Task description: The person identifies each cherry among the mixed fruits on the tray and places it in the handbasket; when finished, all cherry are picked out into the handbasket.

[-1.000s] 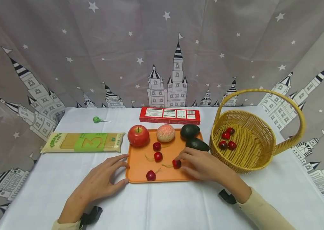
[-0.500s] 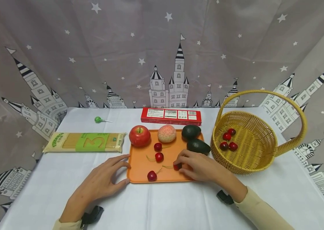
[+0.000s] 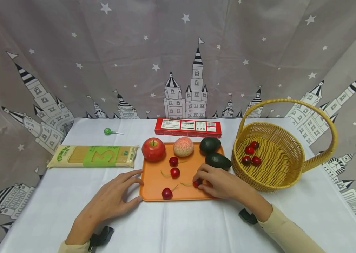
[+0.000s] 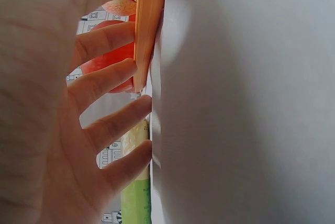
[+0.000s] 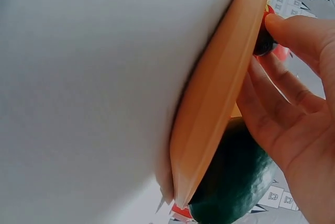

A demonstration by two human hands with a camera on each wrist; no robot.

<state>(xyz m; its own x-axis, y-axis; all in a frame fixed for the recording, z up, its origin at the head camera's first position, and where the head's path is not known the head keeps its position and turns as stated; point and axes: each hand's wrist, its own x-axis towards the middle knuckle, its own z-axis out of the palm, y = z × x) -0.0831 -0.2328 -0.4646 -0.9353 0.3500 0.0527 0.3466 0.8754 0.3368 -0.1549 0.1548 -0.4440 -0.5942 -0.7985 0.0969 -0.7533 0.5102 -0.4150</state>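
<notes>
My right hand (image 3: pixel 217 181) pinches a dark red cherry (image 3: pixel 197 183) between thumb and fingers, low over the orange tray (image 3: pixel 152 181); its stem points left. In the right wrist view the thumb presses this cherry (image 5: pixel 265 41), fingers partly behind the tray rim. My left hand (image 3: pixel 111 196) spreads its fingers at the tray's left edge, and in the left wrist view fingertips touch the rim (image 4: pixel 148 30). Three more cherries lie on the tray: an upper one (image 3: pixel 173 161), a middle one (image 3: pixel 175 172) and a lower one (image 3: pixel 167 193).
Along the tray's back sit an apple (image 3: pixel 153 149), a peach (image 3: pixel 183 147) and two avocados (image 3: pixel 217 160). A wicker basket (image 3: pixel 287 168) holding several cherries stands right. Behind lies a red box (image 3: pixel 187 128); left are a noodle pack (image 3: pixel 99 156) and a green lollipop (image 3: pixel 107 131).
My right hand has closed its fingers round the cherry, which has shifted slightly right over the last half second. The left hand stays at the tray's edge.
</notes>
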